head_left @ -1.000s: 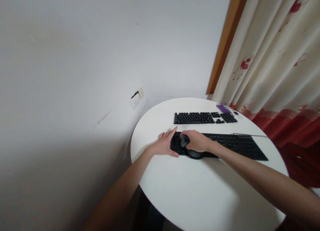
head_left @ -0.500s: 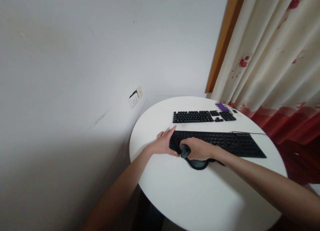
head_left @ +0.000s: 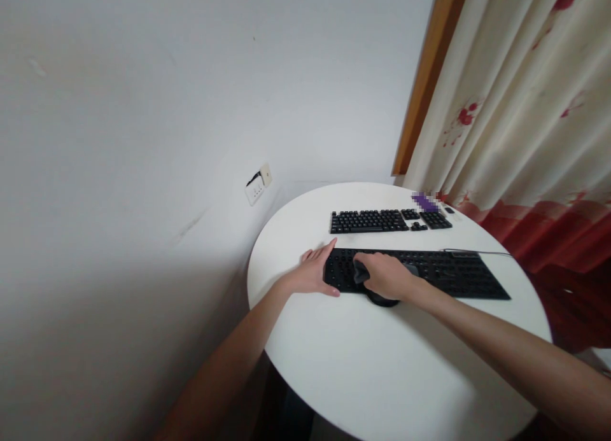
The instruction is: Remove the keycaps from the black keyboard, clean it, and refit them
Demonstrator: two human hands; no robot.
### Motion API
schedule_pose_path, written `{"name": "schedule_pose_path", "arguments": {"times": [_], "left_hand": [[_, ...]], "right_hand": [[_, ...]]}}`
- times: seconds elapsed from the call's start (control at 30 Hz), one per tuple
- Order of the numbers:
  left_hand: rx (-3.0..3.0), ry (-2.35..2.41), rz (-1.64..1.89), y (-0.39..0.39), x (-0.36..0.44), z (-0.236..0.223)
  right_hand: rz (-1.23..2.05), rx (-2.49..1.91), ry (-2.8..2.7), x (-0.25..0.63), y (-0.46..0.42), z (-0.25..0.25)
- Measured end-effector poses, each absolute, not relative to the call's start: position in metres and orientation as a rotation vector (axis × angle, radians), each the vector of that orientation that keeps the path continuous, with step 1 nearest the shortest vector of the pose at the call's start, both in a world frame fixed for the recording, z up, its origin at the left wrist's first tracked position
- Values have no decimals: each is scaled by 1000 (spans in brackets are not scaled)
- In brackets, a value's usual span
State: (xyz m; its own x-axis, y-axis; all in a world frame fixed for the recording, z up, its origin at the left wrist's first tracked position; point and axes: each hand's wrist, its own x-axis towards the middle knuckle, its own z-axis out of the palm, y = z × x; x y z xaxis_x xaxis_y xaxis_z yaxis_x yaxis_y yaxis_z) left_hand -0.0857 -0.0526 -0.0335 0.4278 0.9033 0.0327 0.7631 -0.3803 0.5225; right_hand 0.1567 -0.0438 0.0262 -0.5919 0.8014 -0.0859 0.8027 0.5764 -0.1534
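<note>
A black keyboard base (head_left: 458, 277) with bare key sockets lies flat on the round white table (head_left: 344, 364). My left hand (head_left: 311, 273) grips its left end, thumb at the near edge and fingers stretched along the end. My right hand (head_left: 386, 275) is closed on a dark grey cloth (head_left: 361, 273) and rests over the left half of the base. Part of the cloth pokes out past the thumb side; a dark, rounded part hangs over the near edge below the hand. The sockets beneath my right hand are hidden.
Behind the base, black keycaps (head_left: 367, 222) lie laid out in keyboard order. A purple item (head_left: 424, 202), partly blurred, and a small black object (head_left: 449, 210) are at the back right. A thin cable (head_left: 477, 252) runs along the base's far edge. Wall and curtain border the table.
My right hand has moved up and slightly right across the keyboard base with the cloth. My left hand stays on the base's left end.
</note>
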Motion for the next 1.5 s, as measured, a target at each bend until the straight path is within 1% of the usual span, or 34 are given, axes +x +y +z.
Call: {"name": "schedule_pose_path", "arguments": {"times": [0.1,0.17,0.23,0.3,0.37,0.43,0.53,0.6,0.67,0.8,0.93,1.1,1.33,1.5], "left_hand": [[2246,1406,446,-53,-86,-33],[2248,1401,440,-53,-86,-33],[2252,1400,438,-53,-86,-33],[2256,1407,443,-53,-86,-33],[2256,1414,448,-53,-86,-34],[2251,1420,448,-53,-86,-34],[2248,1420,434,-53,-85,-33],[2250,1416,422,-53,-85,-32],[2255,1414,419,-54,-85,-31],[2275,1422,430,-52,-86,-33],[2280,1421,444,-51,-86,-36],[2272,1414,430,-52,-86,-33],[2279,1411,425,-52,-86,-34],[2285,1432,412,-52,-85,-32]], "right_hand": [[-15,1619,2662,168,-30,36],[41,1704,2623,172,-21,41],[-37,1686,2675,171,-17,41],[-195,1540,2786,166,-18,36],[-279,1405,2840,161,-20,31],[-195,1427,2797,160,-20,29],[48,1607,2697,166,-9,34],[95,1636,2713,168,0,40],[65,1561,2798,164,8,43],[2,1193,3006,149,13,39],[-16,893,3035,146,15,34],[21,844,2966,177,23,37],[47,916,2935,237,29,31],[174,960,2895,278,28,25]]}}
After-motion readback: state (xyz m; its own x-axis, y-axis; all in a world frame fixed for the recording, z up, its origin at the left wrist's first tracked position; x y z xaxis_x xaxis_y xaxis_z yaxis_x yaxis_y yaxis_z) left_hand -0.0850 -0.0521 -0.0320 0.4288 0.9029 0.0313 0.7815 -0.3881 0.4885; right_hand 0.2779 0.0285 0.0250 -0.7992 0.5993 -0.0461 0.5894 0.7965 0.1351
